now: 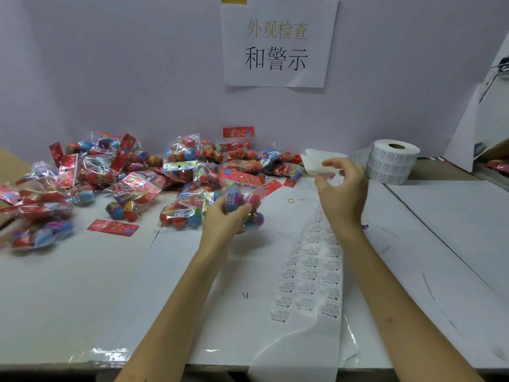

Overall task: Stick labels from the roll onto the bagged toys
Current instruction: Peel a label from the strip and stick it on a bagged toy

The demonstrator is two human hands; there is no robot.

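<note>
My left hand (224, 216) grips a clear bag of red and blue toys (239, 201) at the front of a pile of several such bags (143, 175). My right hand (343, 188) is raised beside it, thumb and fingers curled, pinching a small white label. A white roll of labels (392, 162) stands at the back right. Its strip of printed labels (311, 277) runs down the table towards me and over the front edge.
A loose red header card (112, 226) lies left of the held bag. Folded white paper (316, 161) sits behind my right hand. The white paper-covered table (82, 299) ends at a lilac wall with a printed sign (276, 42). A small yellow ring (291, 200) lies near the strip.
</note>
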